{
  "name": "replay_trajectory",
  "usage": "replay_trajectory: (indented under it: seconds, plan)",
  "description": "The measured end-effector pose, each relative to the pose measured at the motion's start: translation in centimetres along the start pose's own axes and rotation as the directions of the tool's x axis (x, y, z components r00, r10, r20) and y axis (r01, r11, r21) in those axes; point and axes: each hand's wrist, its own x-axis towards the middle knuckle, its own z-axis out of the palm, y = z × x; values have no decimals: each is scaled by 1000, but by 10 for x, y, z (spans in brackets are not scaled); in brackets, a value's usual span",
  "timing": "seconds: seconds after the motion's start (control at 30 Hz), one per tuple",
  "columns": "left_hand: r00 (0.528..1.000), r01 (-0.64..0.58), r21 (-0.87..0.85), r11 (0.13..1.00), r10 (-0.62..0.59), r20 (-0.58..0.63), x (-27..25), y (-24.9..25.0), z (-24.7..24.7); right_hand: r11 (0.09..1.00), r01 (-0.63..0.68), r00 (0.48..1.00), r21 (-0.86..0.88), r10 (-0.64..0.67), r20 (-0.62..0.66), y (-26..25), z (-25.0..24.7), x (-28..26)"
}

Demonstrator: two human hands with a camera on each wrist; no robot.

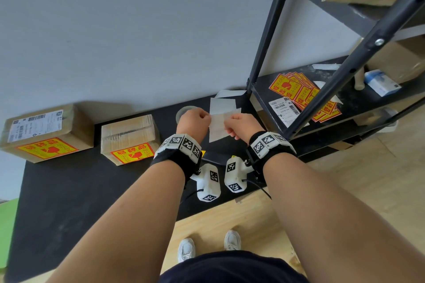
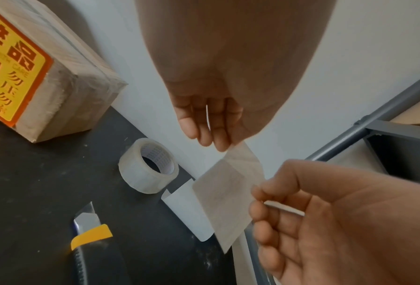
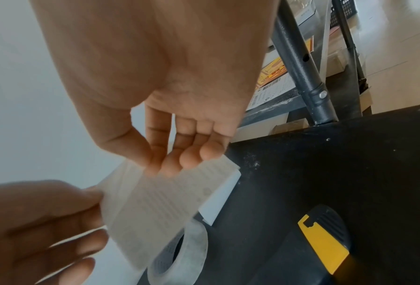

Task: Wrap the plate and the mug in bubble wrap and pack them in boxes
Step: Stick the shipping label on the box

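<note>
Your left hand (image 1: 193, 120) and right hand (image 1: 240, 124) both pinch one white paper sheet (image 1: 219, 127) at centre frame, held above the black tabletop (image 1: 69, 190) — tape roll (image 2: 148, 166) and utility knife (image 2: 91, 241) lie just below. Two sealed boxes (image 1: 131, 139) sit at left against the grey wall (image 1: 115, 30); plate and mug not visible. Black shelf rack (image 1: 345, 71) crowds the right — wooden floor (image 1: 356, 179) beyond.

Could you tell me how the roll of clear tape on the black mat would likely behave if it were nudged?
The tape roll lies tilted on the mat, so it would probably slide or wobble rather than roll. Its hollow core suggests it is light and easy to lift with one hand.
</note>
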Motion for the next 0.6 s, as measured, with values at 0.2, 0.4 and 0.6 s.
replay_trajectory:
  seconds: [0.2,0.4,0.6]
  plan:
    - [973,127,-135,983,-150,-174,10,0,-4,996,-51,991,78,60,-121,6,-6,11]
    - [898,236,-176,956,-283,-337,28,-5,-16,984,-112,963,139,142,-230,10,-18,31]
    - [793,319,-247,915,-400,-459,45,-19,-32,978,-190,936,91,208,-284,9,-19,62]
